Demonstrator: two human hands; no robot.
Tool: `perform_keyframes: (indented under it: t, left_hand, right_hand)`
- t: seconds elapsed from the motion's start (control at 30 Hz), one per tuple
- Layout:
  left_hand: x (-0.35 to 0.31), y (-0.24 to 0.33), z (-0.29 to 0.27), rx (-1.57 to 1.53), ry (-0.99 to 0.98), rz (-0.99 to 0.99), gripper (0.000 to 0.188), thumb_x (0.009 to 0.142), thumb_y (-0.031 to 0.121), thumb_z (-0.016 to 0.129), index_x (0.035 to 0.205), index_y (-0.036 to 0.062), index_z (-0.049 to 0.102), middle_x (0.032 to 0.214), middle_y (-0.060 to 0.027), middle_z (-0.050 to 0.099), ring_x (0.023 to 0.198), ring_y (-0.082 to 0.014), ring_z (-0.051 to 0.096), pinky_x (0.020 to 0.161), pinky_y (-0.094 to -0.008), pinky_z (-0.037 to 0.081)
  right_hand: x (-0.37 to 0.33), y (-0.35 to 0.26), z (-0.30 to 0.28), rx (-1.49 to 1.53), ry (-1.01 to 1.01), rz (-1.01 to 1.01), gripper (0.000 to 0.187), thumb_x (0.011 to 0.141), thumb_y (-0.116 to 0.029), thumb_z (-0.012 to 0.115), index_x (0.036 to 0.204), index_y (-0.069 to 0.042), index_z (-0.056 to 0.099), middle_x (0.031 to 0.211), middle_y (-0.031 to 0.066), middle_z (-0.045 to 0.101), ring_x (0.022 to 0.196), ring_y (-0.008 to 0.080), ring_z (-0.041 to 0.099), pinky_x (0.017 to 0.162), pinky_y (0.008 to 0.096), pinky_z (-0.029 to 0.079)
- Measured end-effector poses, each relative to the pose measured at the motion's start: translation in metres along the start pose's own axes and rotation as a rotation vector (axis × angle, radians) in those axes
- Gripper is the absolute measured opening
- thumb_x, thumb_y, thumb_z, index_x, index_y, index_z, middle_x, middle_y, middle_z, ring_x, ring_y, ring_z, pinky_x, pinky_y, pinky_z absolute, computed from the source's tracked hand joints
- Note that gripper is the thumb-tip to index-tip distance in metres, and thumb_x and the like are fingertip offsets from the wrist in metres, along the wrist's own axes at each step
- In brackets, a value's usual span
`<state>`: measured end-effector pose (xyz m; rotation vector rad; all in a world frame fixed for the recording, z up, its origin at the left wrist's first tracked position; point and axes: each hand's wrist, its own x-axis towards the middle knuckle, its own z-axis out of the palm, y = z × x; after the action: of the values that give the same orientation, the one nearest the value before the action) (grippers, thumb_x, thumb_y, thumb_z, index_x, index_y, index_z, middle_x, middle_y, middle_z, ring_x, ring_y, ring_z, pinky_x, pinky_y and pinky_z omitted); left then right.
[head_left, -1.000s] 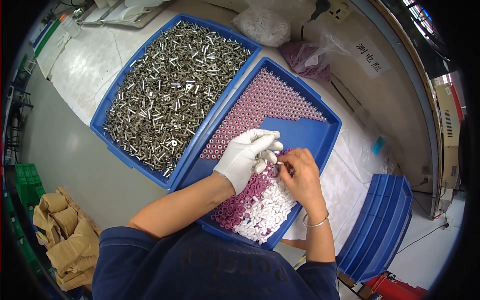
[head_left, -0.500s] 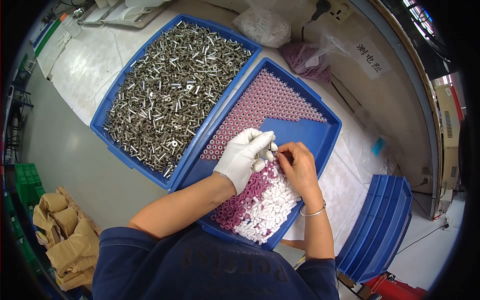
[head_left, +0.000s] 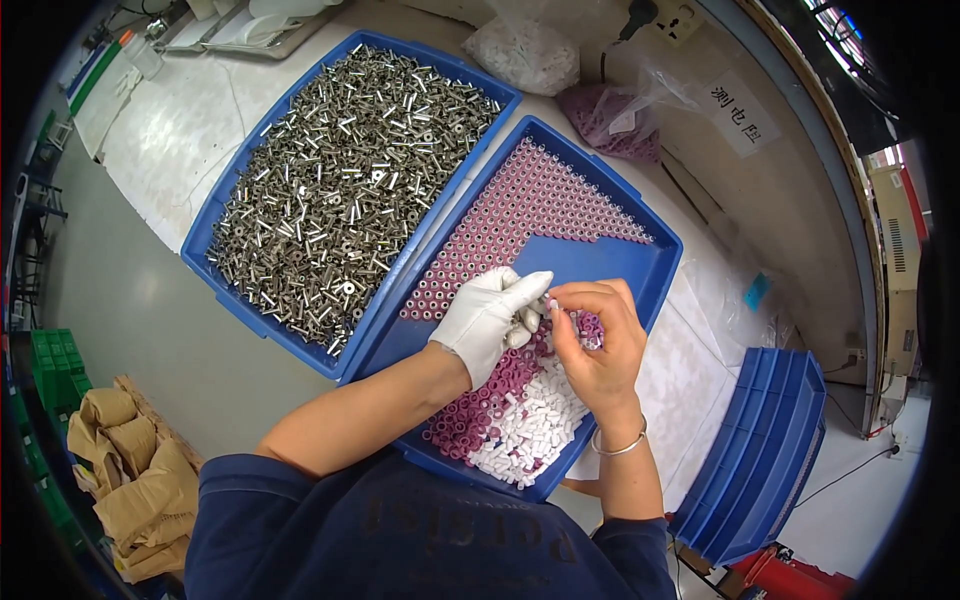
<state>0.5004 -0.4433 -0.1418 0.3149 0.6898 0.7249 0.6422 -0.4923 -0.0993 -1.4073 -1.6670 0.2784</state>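
My left hand, in a white glove, is closed with the fingers curled round a few small metal parts, mostly hidden. Close to its fingertips, my bare right hand pinches a small pink-and-white ring piece between thumb and forefinger. Both hands are over a blue tray. Under them lie loose purple rings and short white sleeves in heaps. Rows of standing pink ring pieces with metal centres fill the tray's far part.
On the left, a second blue tray is heaped with metal tubular pins. Bags of white parts and purple parts rest against the wall. Stacked blue trays stand at right; brown paper sacks lie at lower left.
My right hand has risen and turned slightly, its fingers more extended, and the small ring piece now shows in its pinch. The left hand has barely shifted.
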Motion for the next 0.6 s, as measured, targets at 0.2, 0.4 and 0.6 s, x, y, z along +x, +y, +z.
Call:
perform_keyframes:
  t: [0.2,0.4,0.6]
  left_hand:
    - [0.000,0.002,0.001,-0.011,-0.005,-0.050,0.018,0.099,0.023,0.065,0.094,0.0067,0.059,0.073,-0.0030,0.061,0.055,-0.0064,0.054,0.044,-0.0179,0.034]
    - [-0.006,0.021,0.030,-0.248,0.174,-0.088,0.022,0.105,0.026,0.052,0.106,0.0041,0.058,0.076,-0.0043,0.062,0.051,-0.0077,0.053,0.040,-0.0185,0.031]
    - [-0.001,0.009,-0.002,-0.106,-0.128,0.094,0.023,0.108,0.021,0.040,0.115,0.0050,0.055,0.087,-0.0090,0.064,0.060,-0.0100,0.057,0.044,-0.0181,0.035]
  right_hand:
    - [0.001,0.000,0.002,-0.086,-0.021,-0.078,0.023,0.072,0.005,0.074,0.091,-0.008,0.070,0.093,0.0025,0.070,0.084,0.0184,0.059,0.075,0.0289,0.050]
    - [0.009,0.025,-0.006,-0.171,0.017,0.134,0.015,0.077,0.002,0.074,0.090,-0.004,0.072,0.089,0.0055,0.070,0.075,0.0177,0.059,0.070,0.0283,0.049]
    - [0.025,0.093,-0.020,-0.406,0.017,0.375,0.005,0.083,-0.001,0.073,0.086,0.002,0.071,0.080,0.0078,0.069,0.063,0.0150,0.059,0.063,0.0258,0.050]
